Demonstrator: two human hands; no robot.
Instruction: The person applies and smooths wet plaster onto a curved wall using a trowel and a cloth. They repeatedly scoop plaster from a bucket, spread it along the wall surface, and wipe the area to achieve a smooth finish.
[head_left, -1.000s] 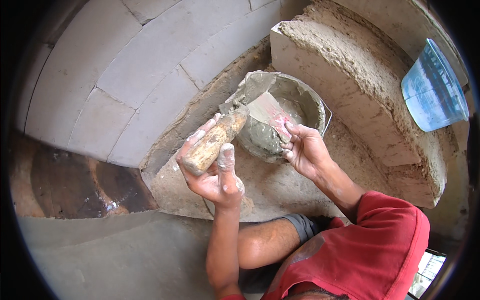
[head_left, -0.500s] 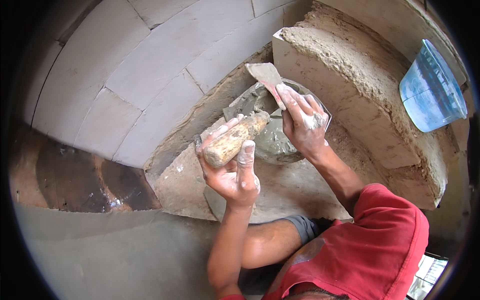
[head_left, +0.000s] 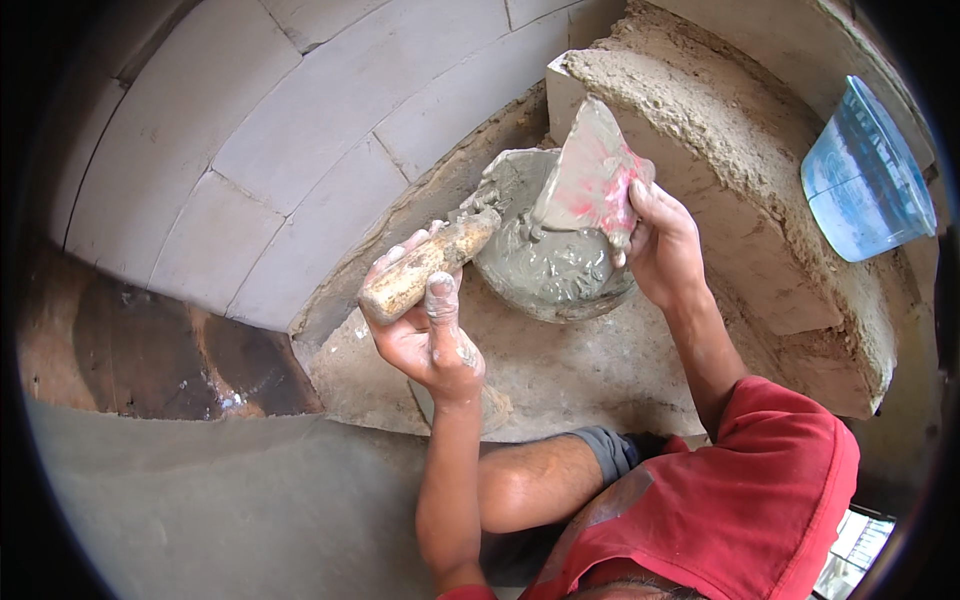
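My left hand (head_left: 425,335) is closed round the thick, worn wooden handle (head_left: 430,265) of what looks like a trowel. Wet grey mortar clings at its far end, where the blade is hard to make out. In my right hand (head_left: 665,240) is a flat scraper (head_left: 590,170), pinched at its edge and tilted up, smeared grey with red patches. The scraper is over a round bowl (head_left: 600,305) of wet grey mortar (head_left: 550,265) and hides part of its rim. Mortar stains the fingers of my left hand.
Behind the bowl rises a wall of pale blocks (head_left: 330,110). To the right is a rough, mortar-topped block ledge (head_left: 700,190), with a translucent blue bucket (head_left: 865,180) on it. Stained brown board (head_left: 160,350) lies at the left. My bent knee is close to the bowl's near side.
The left hand has moved left and slightly down with the trowel. My right hand has moved right and turned the scraper, so its broad face now shows.
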